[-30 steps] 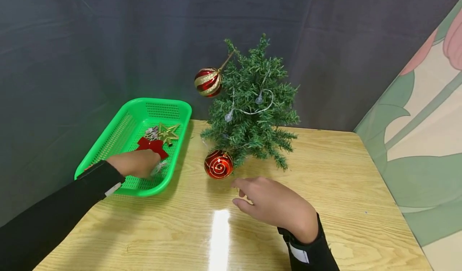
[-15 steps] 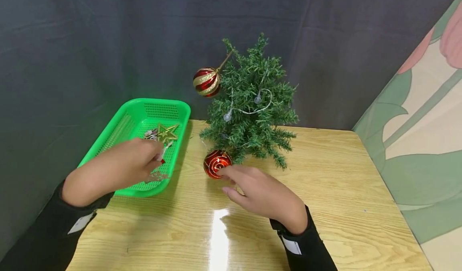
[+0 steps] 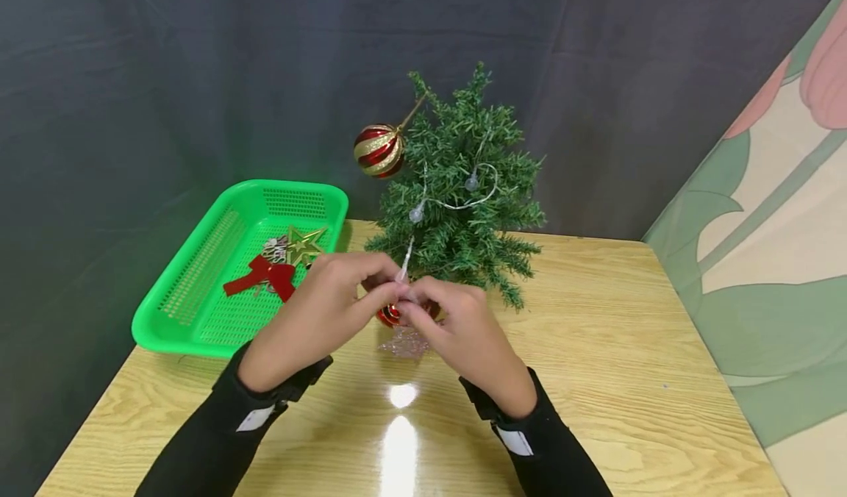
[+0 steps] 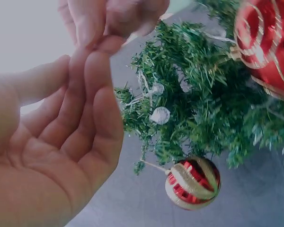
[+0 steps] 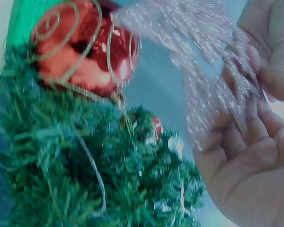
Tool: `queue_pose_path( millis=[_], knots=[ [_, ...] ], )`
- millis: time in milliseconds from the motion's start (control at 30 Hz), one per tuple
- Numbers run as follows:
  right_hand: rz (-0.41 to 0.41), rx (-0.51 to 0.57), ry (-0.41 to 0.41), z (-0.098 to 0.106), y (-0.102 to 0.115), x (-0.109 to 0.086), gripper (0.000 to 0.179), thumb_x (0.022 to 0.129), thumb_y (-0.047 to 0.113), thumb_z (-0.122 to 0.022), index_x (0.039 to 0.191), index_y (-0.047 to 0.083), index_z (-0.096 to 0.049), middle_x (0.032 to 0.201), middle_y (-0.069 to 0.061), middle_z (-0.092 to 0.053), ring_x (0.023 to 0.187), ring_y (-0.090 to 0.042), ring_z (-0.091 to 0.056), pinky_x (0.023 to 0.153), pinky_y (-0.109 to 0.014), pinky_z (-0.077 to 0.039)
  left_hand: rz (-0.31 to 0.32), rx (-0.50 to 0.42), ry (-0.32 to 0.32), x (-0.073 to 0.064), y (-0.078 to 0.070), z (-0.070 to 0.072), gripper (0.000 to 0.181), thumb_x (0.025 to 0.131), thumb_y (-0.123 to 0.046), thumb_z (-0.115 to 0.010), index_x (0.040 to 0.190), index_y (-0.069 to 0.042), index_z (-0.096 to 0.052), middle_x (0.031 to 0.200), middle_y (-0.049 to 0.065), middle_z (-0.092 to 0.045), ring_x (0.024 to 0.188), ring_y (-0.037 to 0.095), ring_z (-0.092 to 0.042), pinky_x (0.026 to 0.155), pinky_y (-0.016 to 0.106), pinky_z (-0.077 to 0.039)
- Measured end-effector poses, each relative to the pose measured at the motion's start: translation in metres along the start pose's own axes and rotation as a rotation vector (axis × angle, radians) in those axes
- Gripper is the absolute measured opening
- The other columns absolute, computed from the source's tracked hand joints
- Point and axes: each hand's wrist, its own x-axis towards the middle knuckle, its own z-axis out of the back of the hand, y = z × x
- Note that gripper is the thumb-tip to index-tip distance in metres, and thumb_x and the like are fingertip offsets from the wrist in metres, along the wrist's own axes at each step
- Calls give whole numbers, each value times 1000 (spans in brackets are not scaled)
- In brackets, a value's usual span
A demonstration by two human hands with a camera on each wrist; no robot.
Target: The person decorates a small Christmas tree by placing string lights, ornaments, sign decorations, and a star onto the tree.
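Observation:
In front of the small green Christmas tree (image 3: 476,188), both hands meet at the fingertips. My left hand (image 3: 331,309) and right hand (image 3: 459,324) pinch the white ribbon (image 3: 406,258) of a glittery pale ornament, and a strip of it sticks up above them. The ornament (image 3: 405,342) hangs below; in the right wrist view its sparkling pointed arms (image 5: 199,33) look like a snowflake. It is hidden in the left wrist view. Behind the hands, a red bauble with gold swirls (image 5: 80,52) hangs low on the tree.
A green basket (image 3: 162,317) at the left holds a red bow (image 3: 261,273), a gold star (image 3: 303,245) and a small silvery piece. A red-and-gold striped bauble (image 3: 380,151) hangs at the tree's upper left. A string of lights (image 3: 456,206) crosses the branches.
My left hand has lifted the glittery ornament out of the basket and carried it right, to before the tree. My right hand has moved slightly left and up to meet it.

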Motion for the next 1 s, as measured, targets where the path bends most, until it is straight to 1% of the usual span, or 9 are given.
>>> queue_pose_path(
  millis=[100, 200, 333, 433, 667, 767, 833, 900, 1000],
  knots=[
    [-37, 27, -64, 9, -3, 0, 9, 97, 6, -71, 104, 9, -75, 79, 3, -68, 61, -3, -52, 55, -21, -46, -4, -44, -68, 6, 3, -7, 5, 97, -12, -74, 92, -15, -72, 82, -7, -69, 70, 5, -58, 63, 26, -49],
    [-69, 71, -101, 16, -5, 0, 12, 96, 3, -71, 106, 9, -75, 81, 0, -69, 64, -6, -56, 57, -25, -49, 18, -138, -106, 10, 6, -14, 7, 97, -10, -73, 91, -13, -69, 81, -5, -67, 74, 10, -60, 69, 28, -51],
    [-106, 138, -128, 19, -7, 1, 7, 97, 2, -69, 103, 4, -73, 83, -5, -71, 66, -9, -60, 59, -26, -52, 60, -259, -104, 14, 9, -21, 9, 99, -9, -70, 91, -11, -67, 84, -1, -67, 75, 17, -62, 68, 29, -49],
    [-127, 173, -144, 21, -8, 1, 5, 99, 2, -68, 100, 2, -72, 83, -6, -70, 67, -10, -60, 59, -25, -51, 74, -277, -90, 18, 12, -23, 9, 100, -9, -68, 91, -10, -66, 86, 0, -68, 74, 16, -63, 67, 29, -50],
    [-147, 152, -191, 23, -10, 1, 3, 101, 3, -65, 103, 1, -67, 90, -6, -71, 69, -9, -62, 61, -24, -54, 56, -189, -103, 29, 13, -23, 11, 101, -12, -68, 91, -10, -68, 82, -1, -66, 62, 14, -53, 59, 30, -45],
    [-144, 123, -209, 23, -10, 1, 2, 100, 2, -65, 102, 2, -66, 89, -6, -71, 68, -9, -61, 59, -24, -52, 34, -167, -113, 34, 12, -23, 12, 102, -14, -67, 90, -11, -68, 82, -2, -67, 65, 15, -58, 62, 31, -46],
    [-136, 107, -221, 22, -11, 2, 2, 100, 1, -66, 101, 3, -66, 88, -6, -71, 67, -9, -60, 57, -24, -50, 3, -144, -132, 36, 12, -23, 12, 102, -13, -66, 91, -11, -70, 82, -2, -68, 68, 15, -61, 63, 31, -48],
    [-125, 78, -235, 22, -12, 2, 4, 99, 1, -67, 101, 4, -65, 87, -5, -70, 67, -9, -60, 56, -24, -49, -51, -68, -169, 38, 11, -24, 12, 102, -12, -66, 93, -11, -74, 84, -1, -69, 67, 15, -59, 64, 30, -47],
    [-113, 43, -257, 23, -14, 3, 5, 98, 0, -68, 100, 3, -64, 86, -6, -68, 67, -9, -59, 59, -24, -49, -140, 105, -227, 41, 9, -27, 13, 102, -12, -66, 95, -9, -76, 86, 2, -69, 64, 13, -53, 61, 28, -43]
  ],
)
